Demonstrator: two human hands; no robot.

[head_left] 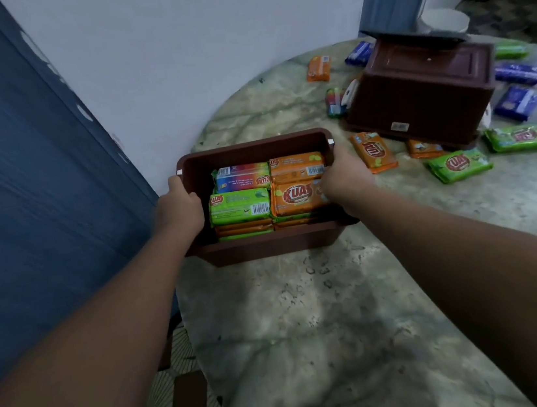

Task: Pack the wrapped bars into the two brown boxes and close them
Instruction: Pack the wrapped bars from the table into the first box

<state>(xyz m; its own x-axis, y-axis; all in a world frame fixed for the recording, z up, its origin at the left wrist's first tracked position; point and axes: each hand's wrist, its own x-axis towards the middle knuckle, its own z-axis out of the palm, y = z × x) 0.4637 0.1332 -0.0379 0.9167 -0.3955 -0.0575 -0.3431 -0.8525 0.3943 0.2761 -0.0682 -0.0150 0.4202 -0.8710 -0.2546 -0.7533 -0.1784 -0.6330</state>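
Observation:
An open brown box (253, 149) sits at the left edge of the round marble table (309, 317), filled with orange, green and rainbow wrapped bars (240, 207). My left hand (179, 208) grips its left rim and my right hand (342, 180) grips its right rim. A second brown box (419, 87) stands upside down at the back right. Loose orange bars (373, 152), green bars (460, 164) and blue bars (516, 102) lie around it on the table.
A white wall and a blue door (21, 201) stand close on the left. A white bowl (444, 21) and a dark lid-like piece sit behind the upturned box. Tiled floor shows below the table's left edge.

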